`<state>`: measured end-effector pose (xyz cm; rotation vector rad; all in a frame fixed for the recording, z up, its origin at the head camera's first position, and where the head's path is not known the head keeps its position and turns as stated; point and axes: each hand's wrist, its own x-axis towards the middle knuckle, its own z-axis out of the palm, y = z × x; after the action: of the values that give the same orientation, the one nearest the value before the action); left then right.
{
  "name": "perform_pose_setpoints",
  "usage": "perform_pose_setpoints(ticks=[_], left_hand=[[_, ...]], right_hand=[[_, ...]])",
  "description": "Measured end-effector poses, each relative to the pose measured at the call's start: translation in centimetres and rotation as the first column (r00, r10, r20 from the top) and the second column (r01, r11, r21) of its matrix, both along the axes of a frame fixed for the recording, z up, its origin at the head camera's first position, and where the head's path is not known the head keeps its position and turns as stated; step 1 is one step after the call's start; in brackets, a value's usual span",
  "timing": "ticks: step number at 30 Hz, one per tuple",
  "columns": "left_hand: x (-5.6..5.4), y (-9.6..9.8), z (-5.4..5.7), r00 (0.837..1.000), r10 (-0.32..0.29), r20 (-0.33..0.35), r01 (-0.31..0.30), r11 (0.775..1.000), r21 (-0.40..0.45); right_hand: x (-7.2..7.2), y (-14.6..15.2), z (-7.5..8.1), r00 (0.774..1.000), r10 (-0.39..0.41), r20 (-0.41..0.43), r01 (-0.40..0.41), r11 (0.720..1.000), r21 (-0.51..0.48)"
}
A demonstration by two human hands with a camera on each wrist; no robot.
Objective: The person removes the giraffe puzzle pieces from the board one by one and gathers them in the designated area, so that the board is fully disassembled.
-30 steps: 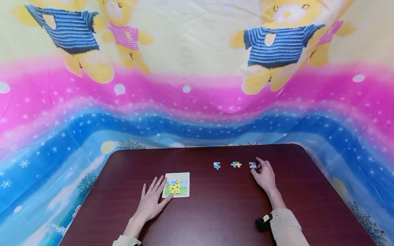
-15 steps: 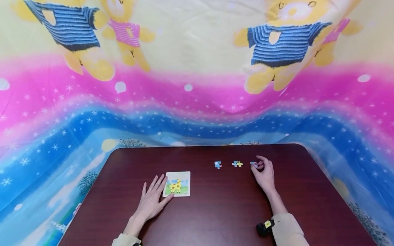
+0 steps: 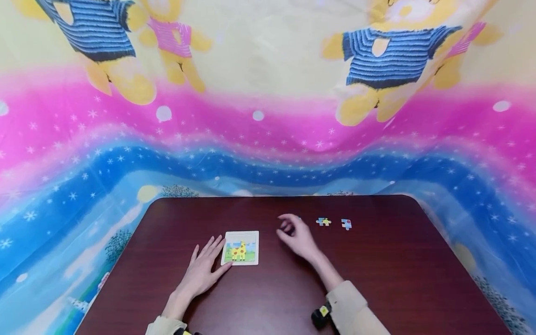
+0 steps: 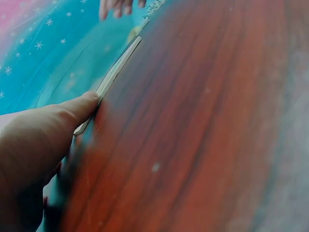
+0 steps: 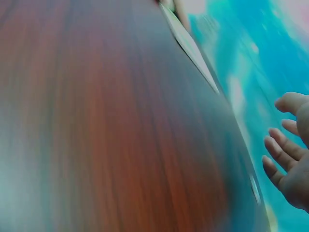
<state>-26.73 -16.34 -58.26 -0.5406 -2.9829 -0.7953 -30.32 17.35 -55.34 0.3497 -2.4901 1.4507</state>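
In the head view a square puzzle board [image 3: 243, 250] with a giraffe picture and a white border lies on the table. My left hand [image 3: 204, 269], fingers spread, rests along its left side. The thumb touches the edge of the board [image 4: 118, 67] in the left wrist view. My right hand [image 3: 298, 236] hovers right of the board, its fingers loosely bent and no object visible between them. The right wrist view also shows this hand [image 5: 292, 150] with fingers apart. It mostly hides one puzzle piece. A blue-and-yellow puzzle piece [image 3: 324, 222] and a blue puzzle piece with a red spot [image 3: 346, 224] lie farther right.
The dark reddish-brown table [image 3: 377, 279] has rounded far corners. Behind it hangs a curtain [image 3: 268, 135] printed with bears and snowflakes. A black wrist camera [image 3: 321, 317] sits at my right cuff.
My right hand has left the rightmost puzzle piece, which stays on the table slightly turned, and has moved left over the leftmost piece. My left hand stays at the board.
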Motion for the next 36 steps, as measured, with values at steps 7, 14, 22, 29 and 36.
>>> perform_pose_setpoints(ticks=[7,14,22,29,36], left_hand=[[-0.2,-0.4,0.1,0.999,-0.027,-0.021,0.027,1.000,0.001],[-0.3,-0.6,-0.2,0.993,-0.047,-0.108,0.052,0.998,0.041],[-0.2,-0.6,-0.7,0.993,-0.044,-0.111,0.049,0.998,0.041],[-0.1,-0.7,-1.4,0.976,-0.056,-0.208,0.076,0.993,0.087],[-0.7,-1.2,-2.5,0.976,-0.055,-0.211,0.072,0.994,0.076]], right_hand=[[-1.0,-7.0,-0.7,0.974,0.224,0.016,-0.225,0.965,0.137],[-3.6,-10.7,-4.2,0.970,0.239,-0.042,-0.213,0.920,0.328],[-1.9,-12.6,-1.3,0.977,0.189,0.098,-0.213,0.903,0.374],[-1.3,-12.8,-1.4,0.979,0.188,0.078,-0.204,0.924,0.324],[-0.9,-13.0,-1.1,0.983,0.161,0.090,-0.181,0.932,0.314]])
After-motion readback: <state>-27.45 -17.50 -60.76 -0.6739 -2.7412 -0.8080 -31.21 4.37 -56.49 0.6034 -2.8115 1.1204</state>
